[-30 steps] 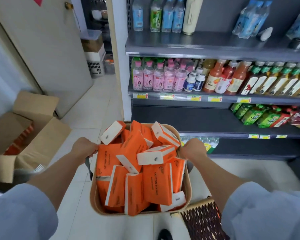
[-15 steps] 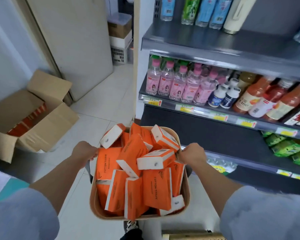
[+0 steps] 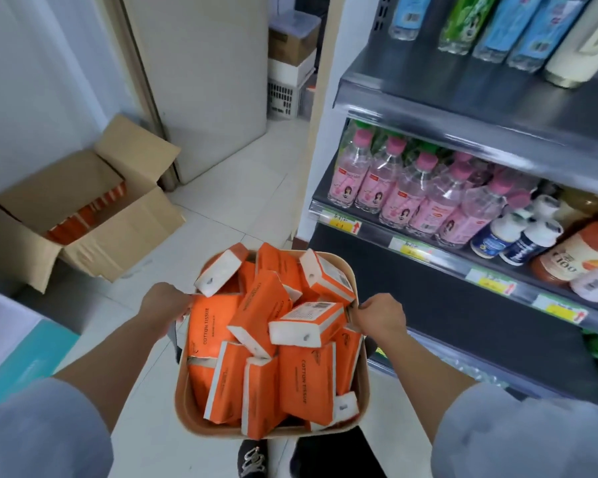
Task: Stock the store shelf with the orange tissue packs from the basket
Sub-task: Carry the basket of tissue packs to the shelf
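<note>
I hold a tan basket in front of me, above the floor. Several orange tissue packs with white ends are piled in it, loosely and at odd angles. My left hand grips the basket's left edge. My right hand grips its right edge. The store shelf stands just to the right of the basket, and its dark shelf level beside the basket holds nothing that I can see.
An open cardboard box with more orange packs sits on the floor at left, by a door. Pink-capped bottles and juice bottles fill the shelf above. My shoes show below the basket. Crates are stacked behind.
My view has swung left and closer to the shelf's left end. The basket stays held in both hands with the packs unmoved inside.
</note>
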The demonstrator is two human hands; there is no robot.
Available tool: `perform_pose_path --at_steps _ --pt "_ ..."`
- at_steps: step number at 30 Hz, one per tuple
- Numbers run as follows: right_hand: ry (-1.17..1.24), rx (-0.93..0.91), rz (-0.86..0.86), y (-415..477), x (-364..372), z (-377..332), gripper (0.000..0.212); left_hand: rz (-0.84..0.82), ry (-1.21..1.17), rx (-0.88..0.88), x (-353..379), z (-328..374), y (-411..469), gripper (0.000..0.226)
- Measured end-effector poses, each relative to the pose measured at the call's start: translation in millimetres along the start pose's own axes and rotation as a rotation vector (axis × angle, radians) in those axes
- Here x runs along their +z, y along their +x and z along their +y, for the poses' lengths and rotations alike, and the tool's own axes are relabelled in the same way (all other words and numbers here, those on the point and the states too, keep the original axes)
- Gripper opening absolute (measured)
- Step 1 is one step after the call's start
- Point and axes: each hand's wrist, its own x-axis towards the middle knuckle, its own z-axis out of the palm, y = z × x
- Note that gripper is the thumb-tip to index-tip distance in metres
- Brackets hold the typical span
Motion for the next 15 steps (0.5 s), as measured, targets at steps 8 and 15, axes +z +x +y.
perform_pose_path --at_steps 8,15 --pt "-0.062 -0.116 -0.097 38.5 10.8 -19.7 0.030 0.107 -0.075 -0.140 14.8 -24.1 8.4 0.015" --pt "-0.174 -0.307 -0.230 79.6 31.2 -15.2 0.026 0.263 -0.157 -0.312 56.3 -60.4 -6.8 0.014"
